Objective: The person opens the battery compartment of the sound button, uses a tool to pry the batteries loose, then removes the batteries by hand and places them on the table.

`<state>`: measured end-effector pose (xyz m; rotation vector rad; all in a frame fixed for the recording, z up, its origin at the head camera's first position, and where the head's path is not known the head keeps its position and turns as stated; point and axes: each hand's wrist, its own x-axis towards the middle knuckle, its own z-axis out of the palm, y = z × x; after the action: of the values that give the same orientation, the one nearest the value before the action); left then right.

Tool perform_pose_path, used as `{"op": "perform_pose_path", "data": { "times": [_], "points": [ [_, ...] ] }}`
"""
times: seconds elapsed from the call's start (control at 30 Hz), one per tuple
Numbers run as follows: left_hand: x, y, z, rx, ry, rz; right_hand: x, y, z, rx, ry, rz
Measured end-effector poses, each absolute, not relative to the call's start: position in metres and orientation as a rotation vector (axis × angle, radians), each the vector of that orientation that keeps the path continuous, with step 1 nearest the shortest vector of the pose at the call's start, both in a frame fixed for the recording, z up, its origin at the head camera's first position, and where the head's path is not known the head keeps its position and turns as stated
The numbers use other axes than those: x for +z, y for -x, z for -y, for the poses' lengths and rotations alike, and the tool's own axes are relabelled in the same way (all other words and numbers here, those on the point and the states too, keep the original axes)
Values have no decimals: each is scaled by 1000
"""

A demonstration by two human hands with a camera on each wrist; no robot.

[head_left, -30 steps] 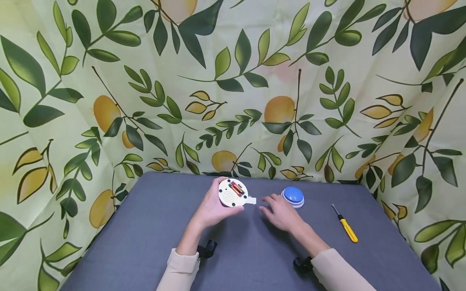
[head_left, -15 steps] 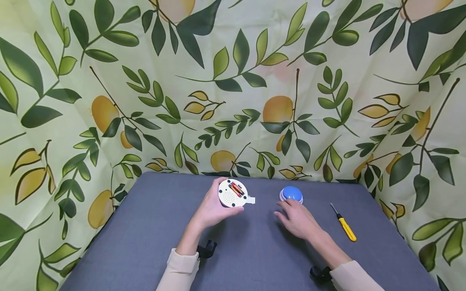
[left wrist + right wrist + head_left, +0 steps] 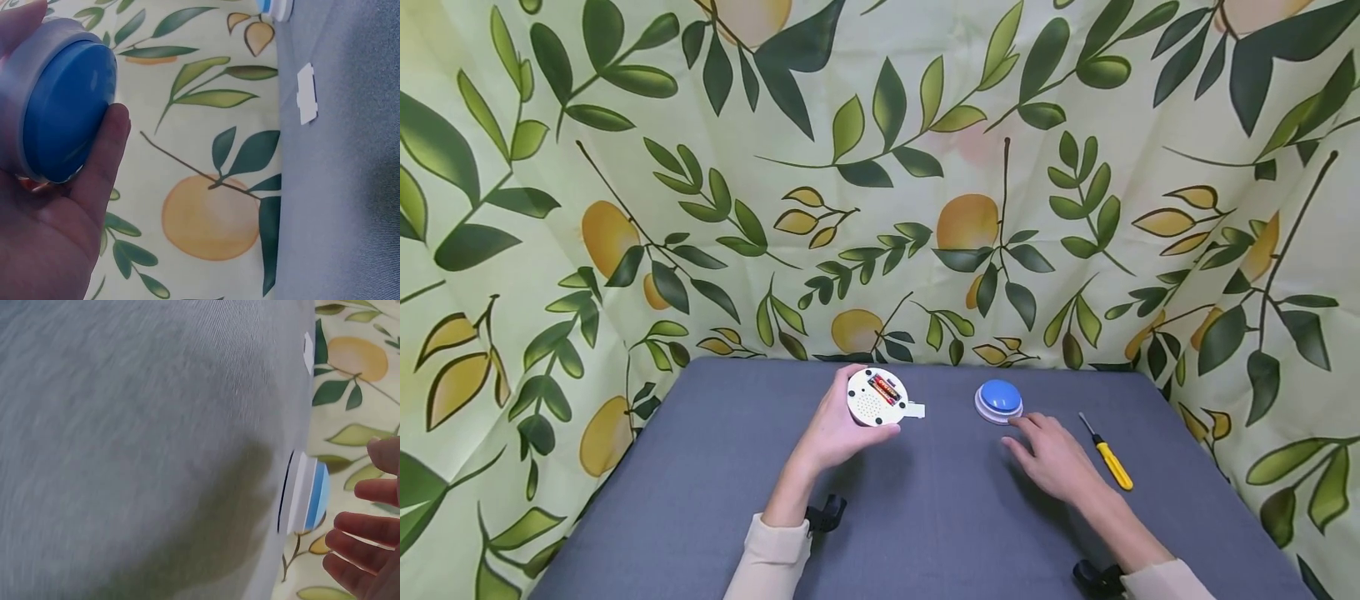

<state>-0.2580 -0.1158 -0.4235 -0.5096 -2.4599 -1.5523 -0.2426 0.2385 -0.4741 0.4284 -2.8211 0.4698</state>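
Observation:
My left hand grips a round white push-button device above the table, its underside turned towards the head camera. Red-and-black batteries show in its uncovered compartment. From the left wrist, the device's blue dome is visible, with fingers around the rim. A small white battery cover lies on the table beyond that hand. My right hand hovers with fingers loosely extended and holds nothing. It is between a second blue-domed push button, standing dome up, and a screwdriver.
A grey cloth-covered table carries these things. Behind it and along the sides hangs a curtain printed with leaves and fruit. The yellow-handled screwdriver lies near the table's right edge, tip pointing to the back.
My right hand has moved rightwards, away from the battery cover, past the front of the second button and closer to the screwdriver. My left hand stays in place with the device.

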Motion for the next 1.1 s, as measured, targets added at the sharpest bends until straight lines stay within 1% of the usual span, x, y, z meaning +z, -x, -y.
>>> {"op": "perform_pose_path", "data": {
  "times": [0.53,0.83,1.1],
  "points": [
    [-424,254,117,-1565,482,2476,-480,218,-294,462,-252,2822],
    [-423,254,117,-1554,494,2475,-484,216,-325,447,-176,2816],
    [-421,255,116,-1544,505,2473,-488,222,-341,568,-63,2842]
  ]
}}
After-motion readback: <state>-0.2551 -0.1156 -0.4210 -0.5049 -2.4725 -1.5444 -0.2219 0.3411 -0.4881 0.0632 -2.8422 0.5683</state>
